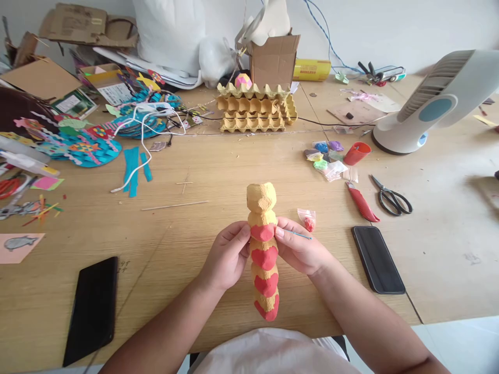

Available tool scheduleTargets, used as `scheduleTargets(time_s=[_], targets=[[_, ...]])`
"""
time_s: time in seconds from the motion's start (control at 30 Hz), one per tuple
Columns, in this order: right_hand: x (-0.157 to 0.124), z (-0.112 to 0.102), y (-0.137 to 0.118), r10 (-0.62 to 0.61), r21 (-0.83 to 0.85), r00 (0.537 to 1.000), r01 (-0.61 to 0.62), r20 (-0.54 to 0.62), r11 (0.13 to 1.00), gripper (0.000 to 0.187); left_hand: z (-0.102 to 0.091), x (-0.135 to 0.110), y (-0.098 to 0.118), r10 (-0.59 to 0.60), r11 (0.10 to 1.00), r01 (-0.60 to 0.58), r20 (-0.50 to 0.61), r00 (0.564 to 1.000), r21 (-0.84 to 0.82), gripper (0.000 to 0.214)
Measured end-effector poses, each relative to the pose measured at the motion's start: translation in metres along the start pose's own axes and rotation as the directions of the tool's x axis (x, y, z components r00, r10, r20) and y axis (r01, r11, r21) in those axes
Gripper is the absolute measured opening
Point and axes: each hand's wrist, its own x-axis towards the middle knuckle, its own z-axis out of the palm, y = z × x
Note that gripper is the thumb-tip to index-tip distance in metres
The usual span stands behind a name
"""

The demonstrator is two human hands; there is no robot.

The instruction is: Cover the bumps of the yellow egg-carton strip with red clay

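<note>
Between my two hands is a strip cut from a yellow egg carton (265, 270), its bumps in a row pointing away from me. Red clay-like patches cover several of the bumps; the far one is plain yellow. My left hand (229, 254) grips its left edge, thumb on top. My right hand (300, 244) pinches the right edge beside a red patch. A thin blue stick-like tool (299, 235) also lies in the right hand, its tip pointing right. Just beyond that hand sits a small clear bag of red material (307, 220).
Scissors (393, 200), a red-handled cutter (362, 202) and a phone (378, 259) lie on the right. A dark tablet (91, 310) is at left. Egg cartons (253, 109), a fan (424, 98), a red cup (357, 153) and coloured bags (322, 147) stand farther back.
</note>
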Motion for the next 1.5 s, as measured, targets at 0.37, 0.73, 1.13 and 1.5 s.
scheduleTargets(time_s=[0.37,0.73,1.13,1.5], targets=[[0.007,-0.012,0.007,-0.016,-0.004,0.999,0.016,-0.038,1.0,0.041,-0.006,0.006,-0.001,0.023,0.998,-0.029,0.093,0.995,0.059,0.043],[0.005,-0.009,0.003,-0.059,-0.14,0.998,0.059,0.003,0.988,0.035,-0.011,0.004,0.004,-0.127,0.992,0.124,0.147,0.981,0.031,0.037],[0.003,-0.001,0.015,-0.099,-0.192,0.994,0.09,-0.039,0.977,0.034,-0.009,0.005,0.001,-0.129,0.991,0.13,0.019,0.991,-0.023,0.035],[0.002,0.0,0.011,-0.086,-0.131,0.995,0.079,-0.054,0.988,0.033,-0.004,0.004,0.004,-0.156,0.984,0.159,0.04,0.987,-0.077,0.039]])
